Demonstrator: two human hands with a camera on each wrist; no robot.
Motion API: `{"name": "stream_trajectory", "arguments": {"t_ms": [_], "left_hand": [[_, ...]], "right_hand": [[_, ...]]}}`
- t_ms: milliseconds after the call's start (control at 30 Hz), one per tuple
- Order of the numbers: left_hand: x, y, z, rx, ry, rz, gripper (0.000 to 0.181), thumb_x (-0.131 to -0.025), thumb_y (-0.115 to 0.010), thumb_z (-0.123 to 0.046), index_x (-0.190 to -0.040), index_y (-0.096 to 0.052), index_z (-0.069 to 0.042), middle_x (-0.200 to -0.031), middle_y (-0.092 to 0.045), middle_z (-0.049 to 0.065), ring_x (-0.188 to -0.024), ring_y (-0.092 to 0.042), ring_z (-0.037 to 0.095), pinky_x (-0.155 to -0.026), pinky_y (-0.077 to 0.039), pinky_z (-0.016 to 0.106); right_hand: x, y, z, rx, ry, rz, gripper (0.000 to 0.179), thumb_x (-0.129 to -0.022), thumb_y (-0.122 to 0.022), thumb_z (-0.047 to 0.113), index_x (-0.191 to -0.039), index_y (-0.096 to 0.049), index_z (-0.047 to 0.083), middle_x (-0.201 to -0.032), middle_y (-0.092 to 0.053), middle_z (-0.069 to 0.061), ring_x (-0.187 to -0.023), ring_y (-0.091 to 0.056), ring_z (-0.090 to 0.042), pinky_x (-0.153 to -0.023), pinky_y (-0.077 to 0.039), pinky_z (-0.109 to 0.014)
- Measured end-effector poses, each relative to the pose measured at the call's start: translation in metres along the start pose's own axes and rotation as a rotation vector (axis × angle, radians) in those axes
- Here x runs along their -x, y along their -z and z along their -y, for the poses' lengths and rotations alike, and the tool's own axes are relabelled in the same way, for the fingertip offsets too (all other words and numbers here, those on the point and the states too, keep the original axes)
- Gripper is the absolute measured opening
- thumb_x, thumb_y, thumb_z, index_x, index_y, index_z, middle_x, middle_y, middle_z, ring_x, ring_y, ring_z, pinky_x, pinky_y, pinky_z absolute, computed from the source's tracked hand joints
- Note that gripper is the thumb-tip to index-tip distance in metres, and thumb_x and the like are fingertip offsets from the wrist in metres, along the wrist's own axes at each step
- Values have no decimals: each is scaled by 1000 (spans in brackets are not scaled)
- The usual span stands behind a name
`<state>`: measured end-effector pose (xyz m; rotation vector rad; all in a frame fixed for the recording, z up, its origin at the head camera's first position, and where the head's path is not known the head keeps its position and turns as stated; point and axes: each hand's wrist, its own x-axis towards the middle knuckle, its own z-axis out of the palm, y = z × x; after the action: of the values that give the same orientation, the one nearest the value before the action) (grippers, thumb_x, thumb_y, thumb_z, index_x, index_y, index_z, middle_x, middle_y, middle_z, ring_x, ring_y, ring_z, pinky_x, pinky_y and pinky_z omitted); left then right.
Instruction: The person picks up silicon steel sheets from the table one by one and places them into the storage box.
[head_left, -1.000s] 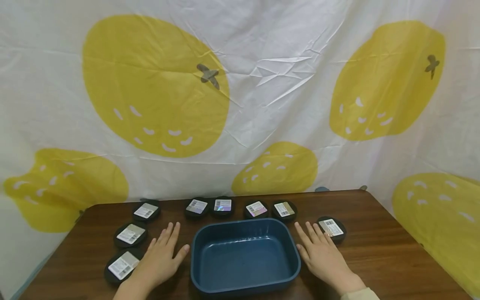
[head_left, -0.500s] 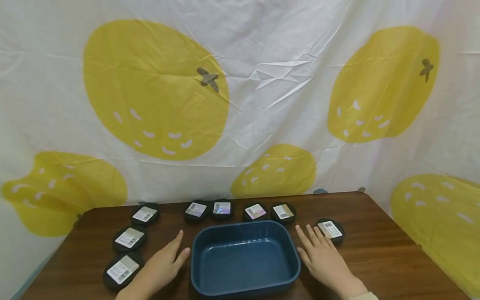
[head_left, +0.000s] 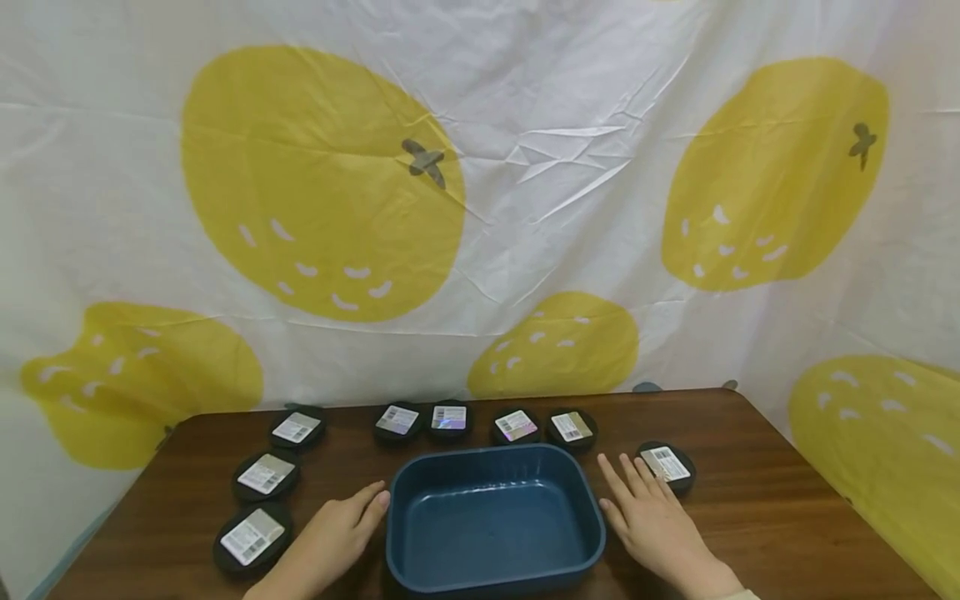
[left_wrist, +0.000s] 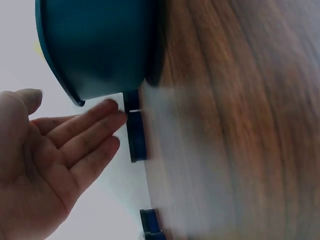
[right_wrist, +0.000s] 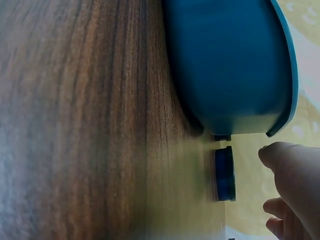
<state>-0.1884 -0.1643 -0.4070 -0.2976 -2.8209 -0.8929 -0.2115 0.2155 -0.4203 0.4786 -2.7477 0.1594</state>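
A dark blue rectangular basin (head_left: 495,537) stands at the front middle of the table with nothing in it. My left hand (head_left: 330,537) is at its left side, thumb and fingertips right at the rim and fingers fairly straight. In the left wrist view that hand (left_wrist: 62,160) shows its palm, holding nothing. On the basin's other side, my right hand (head_left: 660,527) is spread flat, palm down. Its fingertips overlap a flat round black container (head_left: 667,467) with a white barcode label. In the right wrist view, the right thumb (right_wrist: 282,155) points toward the basin wall (right_wrist: 230,65).
More flat black round containers with labels lie about the wooden table (head_left: 780,500). Some line the left side, such as one container (head_left: 252,540); others, like another container (head_left: 450,419), sit behind the basin. A white curtain (head_left: 562,75) with yellow fruit hangs behind.
My left hand has moved right to the basin's left rim, its fingers drawing closer together. The right hand stays nearly where it was. The head view has shifted slightly.
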Motion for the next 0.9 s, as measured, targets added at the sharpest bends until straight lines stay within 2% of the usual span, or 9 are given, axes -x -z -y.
{"name": "stream_trajectory", "arguments": {"t_ms": [167,400,467,633,700,900], "left_hand": [[-4,1,-3,17,29,-26,36,-97,-48,-30,-106,-68,-1,-99,-69,13,-95,-64,32,-85,-49,48],[-6,-1,-5,54,44,-35,30,-95,-53,-27,-101,-68,-1,-93,-69,11,-86,-65,28,-79,-50,47],[-6,-2,-6,97,77,-26,28,-94,-54,-25,-101,-67,-1,-83,-69,8,-73,-66,22,-73,-51,42],[-2,-5,-10,277,180,18,25,-94,-54,-20,-105,-63,1,-59,-59,1,-41,-55,13,-48,-49,30],[-1,-6,-11,328,199,23,25,-94,-53,-18,-106,-61,3,-58,-58,2,-38,-55,14,-41,-48,29],[0,-8,-16,378,240,-21,27,-92,-54,-13,-108,-58,7,-67,-58,2,-40,-56,17,-42,-49,31]], "right_hand": [[1,0,-1,24,17,-17,50,-93,-56,27,-138,-45,10,-134,-46,-25,-127,-38,-43,-102,-30,-57],[4,2,-2,9,1,-15,50,-92,-56,27,-138,-45,10,-135,-46,-24,-128,-37,-43,-102,-29,-58],[4,2,-3,7,-1,-15,50,-92,-57,27,-138,-45,10,-134,-46,-25,-127,-37,-43,-101,-30,-59],[6,0,-5,13,1,-33,50,-91,-59,26,-137,-47,10,-133,-46,-26,-127,-37,-44,-100,-31,-59],[6,-1,-6,19,2,-39,51,-90,-60,25,-137,-47,10,-133,-46,-26,-127,-37,-44,-100,-31,-59],[7,-4,-7,23,8,-49,52,-88,-63,24,-136,-48,9,-133,-47,-26,-127,-37,-44,-101,-31,-58]]}}
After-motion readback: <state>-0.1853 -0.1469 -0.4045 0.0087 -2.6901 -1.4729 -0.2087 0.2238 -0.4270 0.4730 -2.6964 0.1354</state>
